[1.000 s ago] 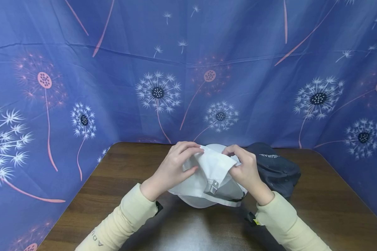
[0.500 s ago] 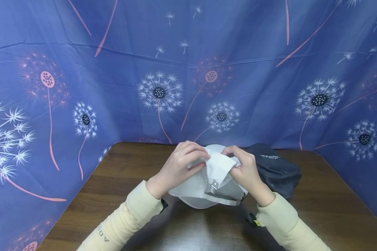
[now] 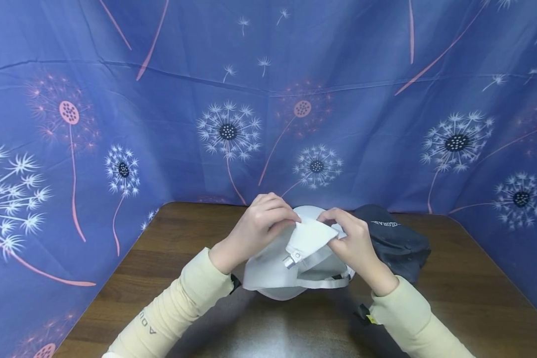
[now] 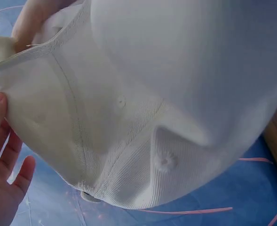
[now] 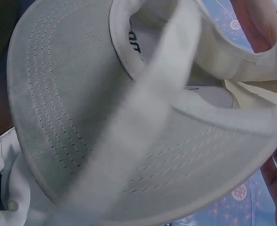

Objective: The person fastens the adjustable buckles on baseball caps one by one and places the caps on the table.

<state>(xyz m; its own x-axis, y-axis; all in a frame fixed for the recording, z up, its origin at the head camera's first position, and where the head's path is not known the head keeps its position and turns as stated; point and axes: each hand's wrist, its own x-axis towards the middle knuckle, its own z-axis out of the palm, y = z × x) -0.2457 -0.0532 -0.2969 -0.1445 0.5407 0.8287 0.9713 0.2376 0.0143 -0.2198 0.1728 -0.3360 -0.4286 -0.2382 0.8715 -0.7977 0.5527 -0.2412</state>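
Observation:
A white baseball cap is held just over the table, its brim toward the person. My left hand pinches the cap's upper edge, and my right hand grips the fabric on the other side. Between them, a white strap end with a metal buckle hangs at the cap's back opening. In the left wrist view, the fingers lie along the crown's edge, near an eyelet. The right wrist view shows the stitched brim, with a blurred strap across it and dark lettering inside the cap.
A dark cap with white lettering lies on the brown wooden table, right of the hands. A pale rounded shape, perhaps another white cap, shows behind the held one. A blue dandelion-print cloth hangs behind and beside the table.
The left hand has shifted slightly up and right along the cap's edge. The buckle has swung left, and the back opening has turned a little. The right hand keeps nearly the same place.

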